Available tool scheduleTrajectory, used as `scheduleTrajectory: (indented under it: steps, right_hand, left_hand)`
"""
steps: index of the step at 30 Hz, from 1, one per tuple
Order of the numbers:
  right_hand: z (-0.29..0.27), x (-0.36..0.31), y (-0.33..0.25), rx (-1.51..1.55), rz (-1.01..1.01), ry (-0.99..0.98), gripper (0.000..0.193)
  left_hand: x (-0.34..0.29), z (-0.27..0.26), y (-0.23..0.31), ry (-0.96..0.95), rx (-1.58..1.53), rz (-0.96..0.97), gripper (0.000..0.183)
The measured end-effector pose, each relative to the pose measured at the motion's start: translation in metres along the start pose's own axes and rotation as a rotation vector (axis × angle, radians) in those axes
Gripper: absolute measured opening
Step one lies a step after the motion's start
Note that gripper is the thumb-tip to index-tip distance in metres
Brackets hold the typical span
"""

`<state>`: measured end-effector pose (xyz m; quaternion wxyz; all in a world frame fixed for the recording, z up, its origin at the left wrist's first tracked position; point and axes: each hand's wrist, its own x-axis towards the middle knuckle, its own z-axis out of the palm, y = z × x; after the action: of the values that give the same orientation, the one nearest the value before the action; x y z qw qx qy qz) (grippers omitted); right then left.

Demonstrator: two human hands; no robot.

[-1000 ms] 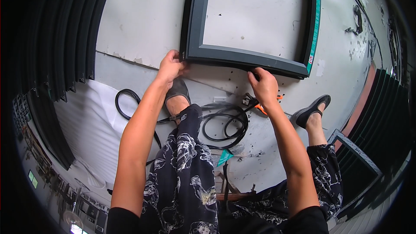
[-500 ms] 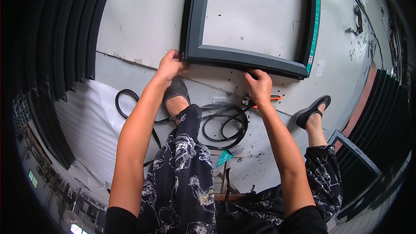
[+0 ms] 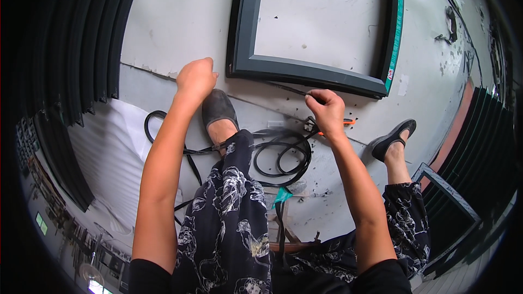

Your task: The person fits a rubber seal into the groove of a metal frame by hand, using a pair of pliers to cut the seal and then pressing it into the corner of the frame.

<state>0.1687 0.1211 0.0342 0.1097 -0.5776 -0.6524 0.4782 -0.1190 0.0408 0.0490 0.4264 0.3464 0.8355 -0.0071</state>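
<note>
A dark grey rectangular frame [image 3: 316, 72] lies ahead of me, a green tape strip [image 3: 397, 27] along its right side. My right hand [image 3: 327, 111] pinches a thin black rubber strip [image 3: 289, 88] just below the frame's near edge, and the strip slants up and left toward that edge. Off the frame's near left corner is my left hand [image 3: 196, 79], its fingers closed; whatever they may hold is hidden. Loops of black rubber strip [image 3: 280, 171] lie on the floor between my legs. An orange-handled tool [image 3: 348, 122], partly hidden, lies beside my right wrist.
Dark ribbed profiles [image 3: 65, 43] stand in a row at the left, with white sheeting [image 3: 111, 152] below them. My shoes [image 3: 219, 110] rest on the floor either side of the loops. More dark profiles [image 3: 468, 147] and a smaller frame [image 3: 449, 193] are at the right.
My left hand has left the frame's corner and moved a little left. My right hand has drawn slightly down from the near edge, and the strip in it now shows.
</note>
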Motion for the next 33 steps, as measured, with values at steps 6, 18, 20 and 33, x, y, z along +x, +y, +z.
scheduleTrajectory:
  steps: [6,18,20,33]
  right_hand:
    - [-0.009,-0.027,-0.022,0.208,0.081,-0.311,0.015]
    - [-0.006,-0.028,-0.036,0.3,0.196,-0.346,0.016]
    - [-0.008,-0.025,-0.033,0.225,0.117,-0.384,0.021]
    - [-0.058,-0.047,0.079,-1.001,-0.512,-0.305,0.05]
  left_hand:
    - [-0.066,0.032,0.055,0.18,-0.254,0.79,0.014]
    - [-0.054,0.049,0.079,0.076,-0.117,0.879,0.011]
    - [-0.054,0.052,0.077,0.098,-0.107,0.879,0.01]
    - [-0.046,0.059,0.045,-0.238,-0.446,0.413,0.024]
